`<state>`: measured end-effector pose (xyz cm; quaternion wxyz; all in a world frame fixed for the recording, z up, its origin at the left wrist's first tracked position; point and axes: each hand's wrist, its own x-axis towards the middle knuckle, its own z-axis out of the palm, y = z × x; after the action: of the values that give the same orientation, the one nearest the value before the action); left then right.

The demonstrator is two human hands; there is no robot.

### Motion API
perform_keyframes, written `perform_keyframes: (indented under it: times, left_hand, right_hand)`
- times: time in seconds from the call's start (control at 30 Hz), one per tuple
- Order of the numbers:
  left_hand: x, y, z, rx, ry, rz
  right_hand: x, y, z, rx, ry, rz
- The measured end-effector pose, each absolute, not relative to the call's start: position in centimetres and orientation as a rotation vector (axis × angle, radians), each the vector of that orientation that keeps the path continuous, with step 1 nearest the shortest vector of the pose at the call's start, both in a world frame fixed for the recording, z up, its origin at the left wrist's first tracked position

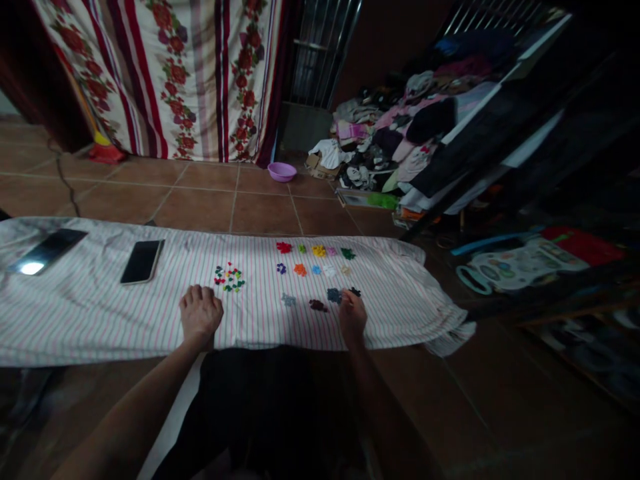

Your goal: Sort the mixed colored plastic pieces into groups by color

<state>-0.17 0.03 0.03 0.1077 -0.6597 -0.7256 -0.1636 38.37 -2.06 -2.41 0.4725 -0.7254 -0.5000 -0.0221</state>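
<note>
At far left, on a striped cloth [265, 319], a glossy smartphone [56, 248] with a bright reflection; next, a second smartphone [142, 261], dark-screened. Then the left hand [201, 315], knuckles up on the cloth, fingers side by side; cannot tell if clamped on anything. Just beside, a mixed-color cluster of small pieces [231, 278]. Farther right, single-color piles in rows, including a red pile [283, 247], orange pile [300, 270] and brown pile [317, 305]. Then a dark gray pile [334, 295], with the right hand [353, 317] at its edge, fingers bent inward; cannot tell if clamped on a piece.

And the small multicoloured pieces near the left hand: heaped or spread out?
Spread out: the small multicoloured pieces lie loosely scattered, with white striped cloth showing between them.
</note>
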Motion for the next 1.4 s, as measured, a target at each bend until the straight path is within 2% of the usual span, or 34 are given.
perform_keyframes:
  times: [0.27,0.6,0.97,1.4]
  left_hand:
    - [-0.1,0.2,0.1,-1.951,-2.177,-0.465]
    - [-0.1,0.2,0.0,-1.935,-2.148,-0.464]
    - [0.1,0.3,0.3,-1.923,-2.147,-0.479]
    - [-0.1,0.4,-0.2,-1.937,-2.154,-0.503]
  right_hand:
    - [32.0,0.7,0.0,-1.557,-1.461,0.035]
    - [21.1,5.3,0.1,-1.377,-1.793,0.451]
    - [11.9,9.8,2.3,-1.541,-2.140,0.454]
    - [8.6,11.2,1.9,-1.745,-2.193,0.393]
